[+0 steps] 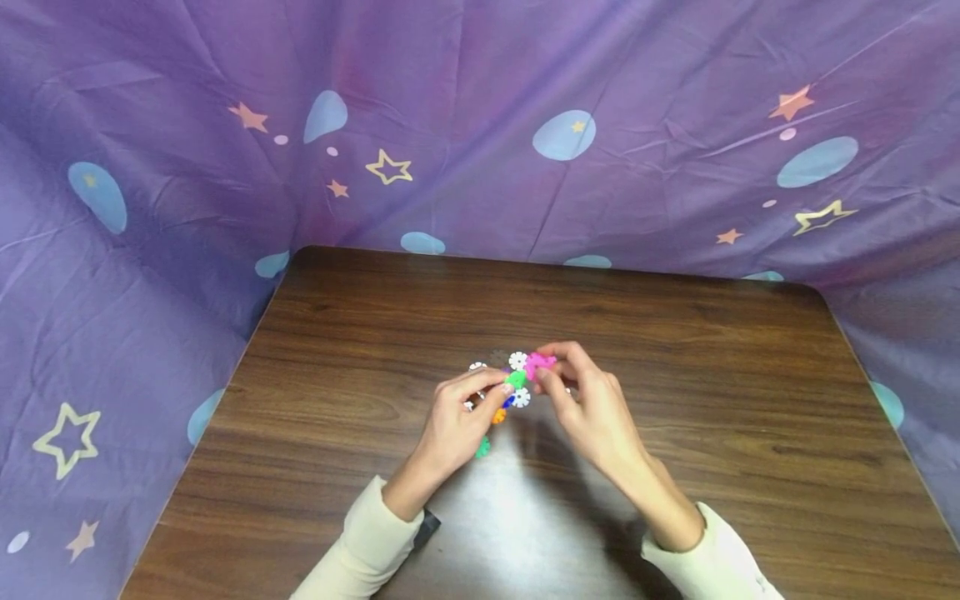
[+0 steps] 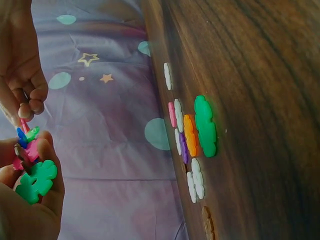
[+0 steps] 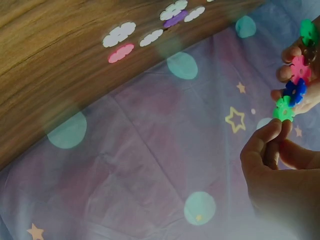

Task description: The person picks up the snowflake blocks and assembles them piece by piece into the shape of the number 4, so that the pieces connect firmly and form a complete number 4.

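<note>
My left hand (image 1: 461, 417) grips a short chain of interlocking plastic snowflake discs above the table. In the right wrist view this chain runs from a green disc (image 3: 308, 32) through a pink disc (image 3: 300, 69) and a blue disc (image 3: 295, 92) to a light green disc (image 3: 283, 109). A brown disc (image 2: 22, 156) shows between the left fingers in the left wrist view. My right hand (image 1: 596, 408) pinches another pink disc (image 1: 540, 367) by its edge, right at the light green end of the chain. Its fingertips partly hide the meeting point.
Loose snowflake discs lie on the wooden table (image 1: 337, 333) below the hands: several white ones (image 2: 197, 178), an orange one (image 2: 190, 135), a purple one (image 3: 175, 18), a green one (image 2: 205, 126) and a brown one (image 2: 208, 223). A purple patterned cloth (image 1: 480, 125) hangs behind the table.
</note>
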`<state>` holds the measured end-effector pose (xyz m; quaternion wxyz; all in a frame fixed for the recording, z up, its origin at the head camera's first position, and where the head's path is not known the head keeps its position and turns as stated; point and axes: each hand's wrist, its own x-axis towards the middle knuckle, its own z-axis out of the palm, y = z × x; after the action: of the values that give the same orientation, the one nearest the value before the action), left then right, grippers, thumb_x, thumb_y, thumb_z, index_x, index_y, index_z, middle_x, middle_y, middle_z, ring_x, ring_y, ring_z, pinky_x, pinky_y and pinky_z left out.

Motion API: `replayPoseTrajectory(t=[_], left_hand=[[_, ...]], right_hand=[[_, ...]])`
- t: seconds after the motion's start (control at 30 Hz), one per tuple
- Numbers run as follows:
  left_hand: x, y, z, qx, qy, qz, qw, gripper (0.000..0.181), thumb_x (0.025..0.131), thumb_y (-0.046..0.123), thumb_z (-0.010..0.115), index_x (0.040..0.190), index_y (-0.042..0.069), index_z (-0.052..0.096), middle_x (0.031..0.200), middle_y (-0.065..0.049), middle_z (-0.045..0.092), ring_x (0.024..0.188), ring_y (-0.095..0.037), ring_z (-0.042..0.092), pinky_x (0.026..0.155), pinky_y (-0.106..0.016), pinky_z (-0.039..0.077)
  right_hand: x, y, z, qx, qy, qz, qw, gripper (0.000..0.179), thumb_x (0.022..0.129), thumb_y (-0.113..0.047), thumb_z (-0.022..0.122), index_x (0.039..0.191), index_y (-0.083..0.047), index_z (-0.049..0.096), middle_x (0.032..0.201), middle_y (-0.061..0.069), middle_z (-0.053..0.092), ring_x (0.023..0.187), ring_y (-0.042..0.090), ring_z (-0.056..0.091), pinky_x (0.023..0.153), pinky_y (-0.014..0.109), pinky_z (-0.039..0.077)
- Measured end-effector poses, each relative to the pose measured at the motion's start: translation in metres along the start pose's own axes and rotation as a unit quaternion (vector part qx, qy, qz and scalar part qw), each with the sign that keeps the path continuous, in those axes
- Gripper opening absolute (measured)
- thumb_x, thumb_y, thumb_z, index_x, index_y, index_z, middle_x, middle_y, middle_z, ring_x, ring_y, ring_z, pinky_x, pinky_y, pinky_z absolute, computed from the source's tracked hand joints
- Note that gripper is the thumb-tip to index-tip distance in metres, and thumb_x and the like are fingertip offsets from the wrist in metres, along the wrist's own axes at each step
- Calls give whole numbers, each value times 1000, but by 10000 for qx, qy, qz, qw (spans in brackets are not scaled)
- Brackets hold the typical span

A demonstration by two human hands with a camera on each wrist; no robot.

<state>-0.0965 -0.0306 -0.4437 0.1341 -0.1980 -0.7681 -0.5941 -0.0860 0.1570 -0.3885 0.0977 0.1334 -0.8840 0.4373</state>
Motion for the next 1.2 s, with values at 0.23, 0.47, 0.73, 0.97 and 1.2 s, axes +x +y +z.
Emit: replayPoseTrajectory(t=[0.23, 0.47, 0.73, 0.97, 1.2], left_hand=[[2, -2, 0, -144, 56, -11, 9999, 13, 93, 7, 74, 105, 2, 79, 97, -12, 79, 77, -5, 63, 66, -25, 57], [1, -4, -2, -240, 39, 109, 9996, 13, 94, 5, 73, 105, 2, 79, 98, -12, 79, 81, -15, 69, 72, -28, 61], [1, -3, -1, -117, -33, -97, 9999, 13, 95, 7, 73, 106, 4, 79, 99, -11, 79, 81, -13, 68, 70, -28, 60], [-1, 0, -2, -162, -87, -521, 9985, 11, 95, 7, 71, 105, 4, 77, 89, -9, 74, 70, -11, 60, 62, -25, 55], [1, -5, -8, -139, 131, -345, 9992, 10, 95, 6, 71, 104, 4, 77, 91, -10, 76, 73, -16, 61, 64, -20, 54]], right_hand=[[3, -2, 2, 217, -80, 103, 9997, 21, 101, -8, 64, 121, -6, 62, 85, 0, 77, 74, 8, 68, 61, 23, 53], [8, 1, 3, 360, -313, 64, 9988, 18, 100, -3, 63, 118, -2, 64, 80, -2, 75, 80, 15, 72, 77, 26, 60], [8, 3, 4, 505, -378, 319, 9975, 18, 101, -7, 64, 118, -4, 65, 79, -1, 74, 75, 9, 67, 71, 22, 56], [8, 12, -6, 577, -537, 536, 9954, 22, 104, -21, 62, 122, -11, 69, 82, 2, 74, 73, 6, 68, 66, 23, 55], [8, 38, -23, -200, -442, 587, 9971, 24, 104, -23, 63, 125, -14, 68, 85, 5, 75, 69, 8, 67, 60, 24, 52]])
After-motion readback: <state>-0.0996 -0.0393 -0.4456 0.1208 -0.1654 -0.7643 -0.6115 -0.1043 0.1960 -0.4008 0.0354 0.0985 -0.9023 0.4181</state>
